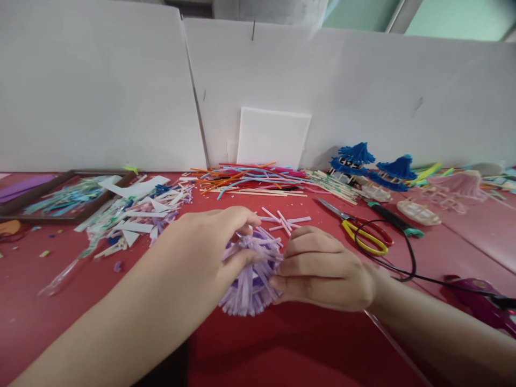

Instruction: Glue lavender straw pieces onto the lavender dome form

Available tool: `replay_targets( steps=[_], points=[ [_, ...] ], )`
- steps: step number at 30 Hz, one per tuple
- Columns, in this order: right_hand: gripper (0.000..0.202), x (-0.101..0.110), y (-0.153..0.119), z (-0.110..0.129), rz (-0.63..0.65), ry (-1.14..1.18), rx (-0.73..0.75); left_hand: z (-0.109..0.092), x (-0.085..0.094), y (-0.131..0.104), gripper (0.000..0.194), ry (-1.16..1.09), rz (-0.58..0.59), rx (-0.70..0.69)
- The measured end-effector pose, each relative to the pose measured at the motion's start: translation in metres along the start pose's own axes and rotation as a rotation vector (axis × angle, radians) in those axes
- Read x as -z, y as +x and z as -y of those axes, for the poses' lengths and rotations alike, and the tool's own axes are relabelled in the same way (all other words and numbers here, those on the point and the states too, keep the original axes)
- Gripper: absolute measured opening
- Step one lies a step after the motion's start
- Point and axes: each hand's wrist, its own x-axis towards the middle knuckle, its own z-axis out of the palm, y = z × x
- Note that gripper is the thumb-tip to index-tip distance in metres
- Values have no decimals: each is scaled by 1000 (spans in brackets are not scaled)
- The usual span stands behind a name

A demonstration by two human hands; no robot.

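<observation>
A light-purple fringed piece made of pipe cleaners (pixel 250 293), shaped like a small conical roof, is between my hands above the front of the red table. My left hand (pixel 217 242) curls over its top from the left, with thumb and fingers closed round the peak. At its right edge, the fingers of my right hand (pixel 322 269) are pressed together on the purple strands; the fingertips are partly hidden. Just behind lie several cut purple pipe-cleaner pieces (pixel 286 220), loosely crossed.
Scissors (pixel 363 231), a green-and-black tool (pixel 395 217) and a magenta glue gun (pixel 479 298) with a black cord lie right. Behind are coloured pipe cleaners (pixel 250 177) and blue-roofed models (pixel 355 156). Paper scraps (pixel 139 212) and a brown frame (pixel 78 217) lie left. White boards (pixel 346 97) stand behind.
</observation>
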Motion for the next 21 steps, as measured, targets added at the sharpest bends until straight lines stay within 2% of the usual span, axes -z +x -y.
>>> replay_targets(
  steps=[3,6,9,12,15,18,21],
  points=[
    [4,-3,5,12,-5,-41,-73,3,-1,2,20,-33,-7,-16],
    [4,-4,9,24,-13,-131,-162,5,-4,4,38,-85,-41,22],
    [14,-1,12,29,15,-150,-161,5,-6,5,48,-97,-50,71],
    [27,10,16,23,37,-197,-162,4,-5,5,40,-70,-34,76],
    [18,28,18,9,46,-308,-272,4,-4,5,29,-73,-26,69],
    [14,53,7,-9,198,-442,-403,6,-2,6,22,-95,-15,63],
    [23,78,-27,-22,422,-581,-517,10,0,8,21,-121,4,30]
  ],
)
